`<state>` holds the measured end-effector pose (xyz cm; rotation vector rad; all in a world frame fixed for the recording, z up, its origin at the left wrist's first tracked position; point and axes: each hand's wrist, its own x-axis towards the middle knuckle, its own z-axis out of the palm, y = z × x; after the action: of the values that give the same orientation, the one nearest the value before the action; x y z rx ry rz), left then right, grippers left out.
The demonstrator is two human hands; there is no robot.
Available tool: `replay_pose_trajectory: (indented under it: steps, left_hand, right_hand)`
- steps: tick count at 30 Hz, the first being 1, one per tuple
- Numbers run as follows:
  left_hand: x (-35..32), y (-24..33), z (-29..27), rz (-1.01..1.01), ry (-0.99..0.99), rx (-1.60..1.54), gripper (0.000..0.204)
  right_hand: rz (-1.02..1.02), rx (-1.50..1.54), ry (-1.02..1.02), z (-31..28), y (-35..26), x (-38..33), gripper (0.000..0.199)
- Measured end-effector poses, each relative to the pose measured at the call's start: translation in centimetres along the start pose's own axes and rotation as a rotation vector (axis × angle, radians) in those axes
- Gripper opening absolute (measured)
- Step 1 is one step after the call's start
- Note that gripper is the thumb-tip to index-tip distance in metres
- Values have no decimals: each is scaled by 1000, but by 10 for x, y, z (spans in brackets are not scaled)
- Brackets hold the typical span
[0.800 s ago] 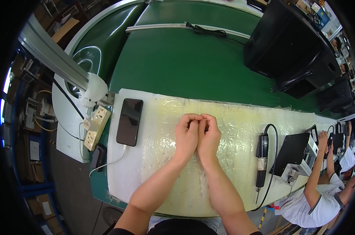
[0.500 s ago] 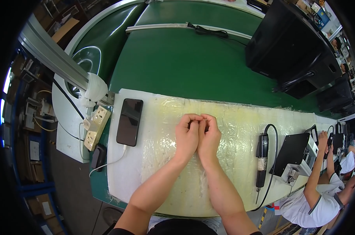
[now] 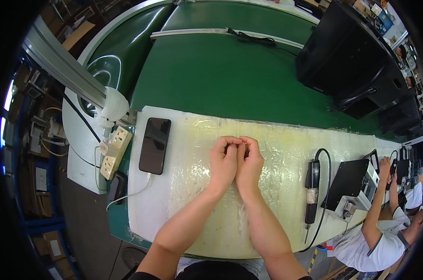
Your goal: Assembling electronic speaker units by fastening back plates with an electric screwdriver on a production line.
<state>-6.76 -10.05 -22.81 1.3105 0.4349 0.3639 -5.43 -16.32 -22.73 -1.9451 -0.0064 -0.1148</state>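
My left hand and my right hand rest side by side above the plastic-covered work mat. Both have their fingers curled inward, and the fingertips meet at the far end. The thumbs lie along the inner sides, with a small dark gap by the left one. No object shows in either hand. Left of them lies a black phone with a white cable plugged in at its near end. To the right, an electric screwdriver lies on the mat, its bit pointing toward me.
Beyond the mat runs a green conveyor belt bearing a large black speaker-like cabinet and a coiled black cable. A power strip sits at the left edge. A black-and-white device stands right, near a co-worker in a white shirt.
The black cabinet and the coiled cable have shifted slightly to the right along the belt. My hands have stayed where they were.
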Motion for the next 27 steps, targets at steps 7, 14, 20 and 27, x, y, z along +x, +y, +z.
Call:
replay_pose_trajectory:
  steps: [7,14,20,27]
  left_hand:
    - [0,0,0,9,1,27,15]
    - [0,-1,0,9,2,13,15]
    - [0,-3,0,9,2,0,15]
    - [0,-3,0,-8,5,8,15]
  right_hand:
    - [11,-8,-10,-1,0,1,13]
    - [7,-4,-7,0,0,0,13]
    - [15,-7,-10,0,1,0,13]
    - [25,6,-18,-1,0,0,13]
